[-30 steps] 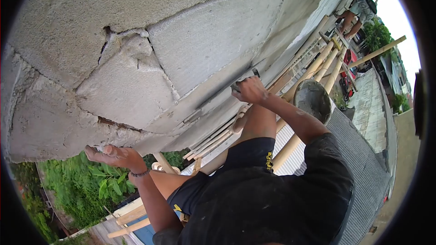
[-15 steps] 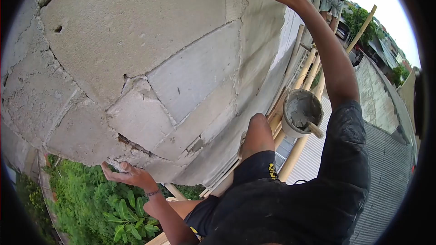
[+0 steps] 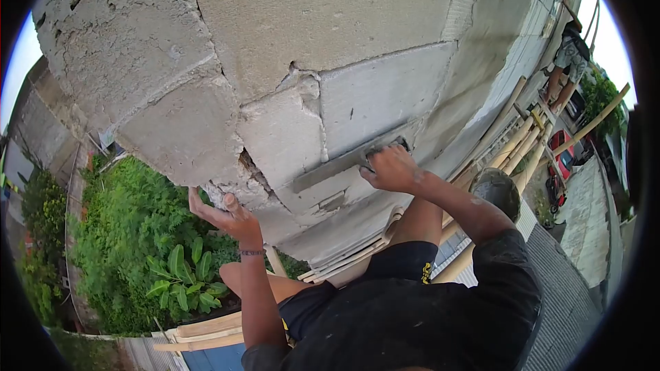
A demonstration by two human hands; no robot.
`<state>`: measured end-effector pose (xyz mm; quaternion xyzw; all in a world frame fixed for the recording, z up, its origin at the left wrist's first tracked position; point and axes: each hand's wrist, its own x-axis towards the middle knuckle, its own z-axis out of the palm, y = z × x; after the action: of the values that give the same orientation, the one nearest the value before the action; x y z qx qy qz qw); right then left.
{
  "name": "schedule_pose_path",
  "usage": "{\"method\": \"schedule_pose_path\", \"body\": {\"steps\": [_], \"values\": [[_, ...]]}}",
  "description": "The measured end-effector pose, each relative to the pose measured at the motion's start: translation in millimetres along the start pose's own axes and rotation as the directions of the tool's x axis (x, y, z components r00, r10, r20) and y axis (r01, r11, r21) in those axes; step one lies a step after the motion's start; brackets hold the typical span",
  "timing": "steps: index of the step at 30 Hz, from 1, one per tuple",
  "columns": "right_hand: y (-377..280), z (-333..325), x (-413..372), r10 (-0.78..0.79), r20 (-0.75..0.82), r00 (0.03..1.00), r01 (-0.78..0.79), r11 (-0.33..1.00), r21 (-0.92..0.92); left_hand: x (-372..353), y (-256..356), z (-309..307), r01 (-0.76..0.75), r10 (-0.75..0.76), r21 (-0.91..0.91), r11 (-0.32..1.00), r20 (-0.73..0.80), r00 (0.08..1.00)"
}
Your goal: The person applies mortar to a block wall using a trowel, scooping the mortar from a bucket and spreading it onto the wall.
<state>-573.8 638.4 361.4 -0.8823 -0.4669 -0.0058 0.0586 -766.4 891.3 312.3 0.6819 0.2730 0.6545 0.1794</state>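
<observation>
While the trowel is grasped against the wall by the right hand, the left hand spread unclenched, smoothing is suggested and even pressure seemingly called for.

So the right hand was stretched way up at the top edge half a second ago with its tool out of frame, and now it's back down near the bent right knee. The long, flat grey trowel is in plain view again, lying along the lower blocks of the rough pale-grey block wall. The round grey bucket had a stubby handle poking out before; now the right forearm partly covers it and that handle's hidden. View's swung too: the co-worker in patterned grey shorts shows more leg.
</observation>
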Motion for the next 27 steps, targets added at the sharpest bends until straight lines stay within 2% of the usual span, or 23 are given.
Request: {"method": "schedule_pose_path", "body": {"steps": [2, 4, 5, 7, 8, 9, 10, 11, 13, 15, 16, 18, 19, 22, 24, 27], "values": [[1, -43, 2, -0.012, -0.079, 0.997, 0.007, 0.998, -0.060, -1, -1, 2, -0.001, 0.002, 0.019, 1.000, -0.020, 1.000], [11, -87, 3, -0.017, -0.242, 0.970, 0.009, 0.999, -0.035, -2, 5, 2, -0.014, 0.014, 0.018, 1.000, -0.028, 0.999], [14, -121, 5, 0.030, -0.288, 0.957, -0.032, 0.999, -0.002, -2, 5, 2, -0.021, 0.021, 0.036, 0.999, -0.016, 1.000], [17, -180, 1, 0.040, -0.470, 0.882, -0.069, 0.997, -0.046, -2, 6, 2, -0.004, 0.004, 0.017, 1.000, -0.013, 1.000], [16, -203, -2, 0.025, -0.554, 0.832, -0.088, 0.992, -0.088, -2, -5, 3, -0.058, 0.059, 0.056, 0.997, -0.012, 0.998], [15, -224, -3, 0.042, -0.622, 0.782, -0.126, 0.988, -0.093, -2, -4, 3, -0.048, 0.048, 0.049, 0.998, -0.008, 0.999], [16, -235, -6, 0.048, -0.683, 0.728, -0.155, 0.983, -0.096, -2, -1, 1, -0.034, 0.035, 0.052, 0.998, -0.008, 0.999], [16, -237, -13, 0.058, -0.687, 0.724, -0.168, 0.981, -0.095, -1, -1, 0, -0.040, 0.040, 0.041, 0.998, -0.002, 0.999], [12, -237, -22, 0.199, -0.589, 0.783, -0.184, 0.979, 0.087, 0, -2, -1, -0.091, 0.091, 0.086, 0.992, -0.005, 0.996], [21, -189, -27, 0.132, -0.507, 0.852, -0.055, 0.985, 0.163, 0, 0, -1, -0.084, 0.085, 0.074, 0.994, -0.010, 0.996], [26, -150, -29, 0.046, -0.513, 0.857, 0.033, 0.989, 0.143, 0, 1, 0, -0.077, 0.078, 0.064, 0.995, -0.009, 0.997], [5, -100, -53, 0.054, -0.314, 0.948, 0.019, 0.974, 0.226, 0, -1, 0, -0.081, 0.082, 0.062, 0.995, -0.012, 0.997], [2, -68, -60, 0.013, -0.290, 0.957, 0.073, 0.955, 0.286, 0, -2, 0, -0.087, 0.087, 0.058, 0.995, 0.001, 0.996], [-14, 21, -78, 0.050, -0.018, 0.999, -0.041, 0.942, 0.333, 0, 1, 0, -0.070, 0.070, 0.057, 0.996, 0.004, 0.998], [-32, 50, -89, 0.096, 0.133, 0.986, -0.141, 0.913, 0.383, 0, -1, -2, -0.048, 0.047, 0.044, 0.998, 0.028, 0.999], [-47, 81, -101, 0.090, 0.123, 0.988, -0.133, 0.899, 0.418, -1, -4, -2, -0.021, 0.019, 0.041, 0.999, 0.051, 0.999]]}}
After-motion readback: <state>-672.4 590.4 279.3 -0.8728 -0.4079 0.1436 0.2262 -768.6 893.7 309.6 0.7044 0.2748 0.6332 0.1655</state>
